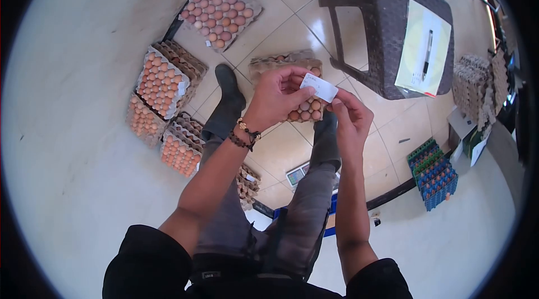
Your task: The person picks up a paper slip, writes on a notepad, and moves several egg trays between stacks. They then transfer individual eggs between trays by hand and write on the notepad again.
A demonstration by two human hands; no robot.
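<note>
Writing's already on the white label (319,87), fingers of my left hand (281,94) and right hand (352,122) pinching it above the egg tray (261,67), so sticking it anywhere isn't done yet.

The card (319,87) I'm pinching is white paper, smooth & matt. Stool (387,29): dark brown plastic w/ a woven-look texture, slight sheen. Sheet (412,24) on it looks like paper, poss. in a glossy sleeve, hard to tell thru my lens. Floor tiles (269,1): smooth, glossy. Egg tray (252,14): rough, matt paper pulp. Blue & green trays (431,160): plastic. My boots (228,88): dull rubber, approx.; trousers (224,203): matt grey cloth.
</note>
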